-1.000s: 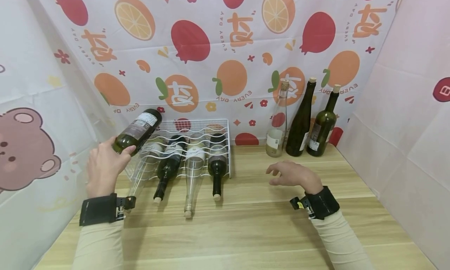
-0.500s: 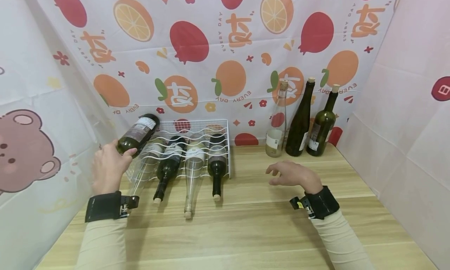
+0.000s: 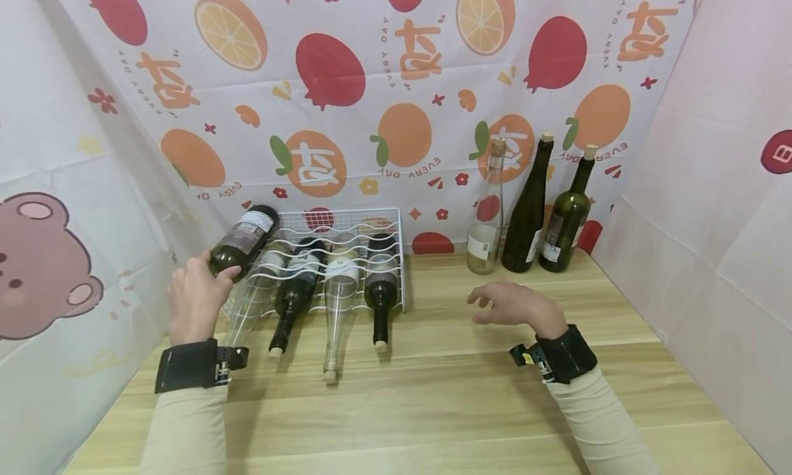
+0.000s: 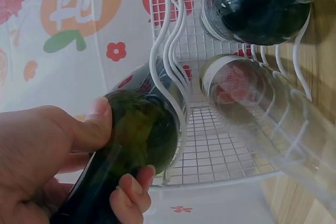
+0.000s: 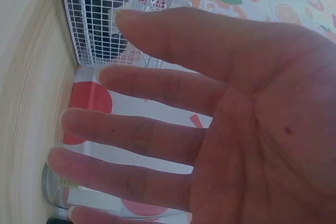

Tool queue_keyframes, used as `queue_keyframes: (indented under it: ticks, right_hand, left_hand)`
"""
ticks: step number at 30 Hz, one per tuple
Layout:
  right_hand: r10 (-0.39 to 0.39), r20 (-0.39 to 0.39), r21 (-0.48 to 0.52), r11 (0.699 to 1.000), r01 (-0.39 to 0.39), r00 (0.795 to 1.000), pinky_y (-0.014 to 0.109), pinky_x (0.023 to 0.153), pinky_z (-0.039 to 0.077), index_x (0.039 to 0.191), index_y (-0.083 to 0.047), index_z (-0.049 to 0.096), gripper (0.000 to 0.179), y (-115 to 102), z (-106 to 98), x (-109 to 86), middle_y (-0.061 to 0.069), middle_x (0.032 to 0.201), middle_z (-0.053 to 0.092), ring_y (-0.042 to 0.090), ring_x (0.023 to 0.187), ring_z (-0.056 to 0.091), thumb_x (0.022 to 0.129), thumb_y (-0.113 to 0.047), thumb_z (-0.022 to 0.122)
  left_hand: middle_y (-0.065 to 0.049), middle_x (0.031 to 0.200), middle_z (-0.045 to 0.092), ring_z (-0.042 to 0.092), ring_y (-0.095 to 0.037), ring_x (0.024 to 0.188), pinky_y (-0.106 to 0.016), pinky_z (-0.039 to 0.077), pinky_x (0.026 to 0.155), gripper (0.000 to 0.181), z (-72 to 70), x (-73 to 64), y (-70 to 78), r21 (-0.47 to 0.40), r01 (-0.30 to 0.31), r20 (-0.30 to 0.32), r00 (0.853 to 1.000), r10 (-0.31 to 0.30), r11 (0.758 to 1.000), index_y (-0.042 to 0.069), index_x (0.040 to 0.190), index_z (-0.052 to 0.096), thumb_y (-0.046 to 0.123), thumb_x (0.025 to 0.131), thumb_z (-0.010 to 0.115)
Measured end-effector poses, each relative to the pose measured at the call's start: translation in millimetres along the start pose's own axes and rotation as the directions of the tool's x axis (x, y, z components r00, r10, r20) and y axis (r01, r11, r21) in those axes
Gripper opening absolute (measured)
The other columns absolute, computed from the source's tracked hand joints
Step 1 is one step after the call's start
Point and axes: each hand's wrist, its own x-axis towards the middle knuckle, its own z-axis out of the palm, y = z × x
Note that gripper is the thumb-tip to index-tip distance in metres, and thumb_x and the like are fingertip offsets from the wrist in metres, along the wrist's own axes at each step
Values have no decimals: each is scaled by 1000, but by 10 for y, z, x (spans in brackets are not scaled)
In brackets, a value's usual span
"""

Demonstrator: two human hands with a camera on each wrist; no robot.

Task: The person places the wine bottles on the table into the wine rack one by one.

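A dark green wine bottle (image 3: 243, 241) lies slanted at the rack's upper left corner, its base pointing up and right. My left hand (image 3: 199, 289) grips it around the shoulder and neck, with the thumb (image 4: 94, 127) along one side. In the left wrist view the bottle's body is right by the white rack's wavy wires (image 4: 176, 51); I cannot tell how firmly it touches them. Below, the white wire rack (image 3: 403, 262) holds several corked bottles, such as a clear one (image 3: 337, 310). My right hand (image 3: 518, 304) hovers over the table, fingers apart and holding nothing.
Three corked bottles stand upright at the back right: a clear one (image 3: 485, 221), a tall dark one (image 3: 526, 221) and a green one (image 3: 566, 221). Printed cloth (image 3: 396, 62) hangs behind and at both sides of the wooden table (image 3: 433, 406).
My left hand has moved right, and the green wine bottle has come down slightly toward the rack. My right hand has stayed in place.
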Motion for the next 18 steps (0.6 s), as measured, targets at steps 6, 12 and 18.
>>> queue_keyframes:
  ticks: [6, 12, 18]
  right_hand:
    - [-4, 3, -2, 1000, 4, 1000, 42, 84, 53, 125, -13, 65, 35, -2, 4, 6, 10, 118, 68, 25, 104, 65, 93, -26, 68]
    - [1, 4, 3, 1000, -1, 1000, 43, 85, 53, 126, -13, 65, 36, -12, -4, -5, 10, 118, 68, 26, 105, 65, 93, -27, 67]
    - [16, 13, 11, 1000, -16, 1000, 44, 86, 52, 127, -13, 65, 36, -16, 5, -14, 10, 118, 68, 26, 105, 65, 94, -27, 67]
  left_hand:
    - [-39, 97, 61, 57, -54, 81, -48, 35, 58, 38, -19, -21, 11, -10, -9, 44, 999, 10, 1000, -9, 110, 58, 23, 91, 68]
    - [-45, 111, 53, 53, -59, 92, -57, 40, 69, 50, -75, 4, 29, 15, 26, 216, 976, -28, 1000, -11, 129, 44, 21, 94, 59]
    - [-47, 118, 48, 50, -61, 98, -60, 42, 72, 59, -115, -1, 18, 46, 29, 290, 956, -41, 999, -10, 139, 33, 20, 94, 56]
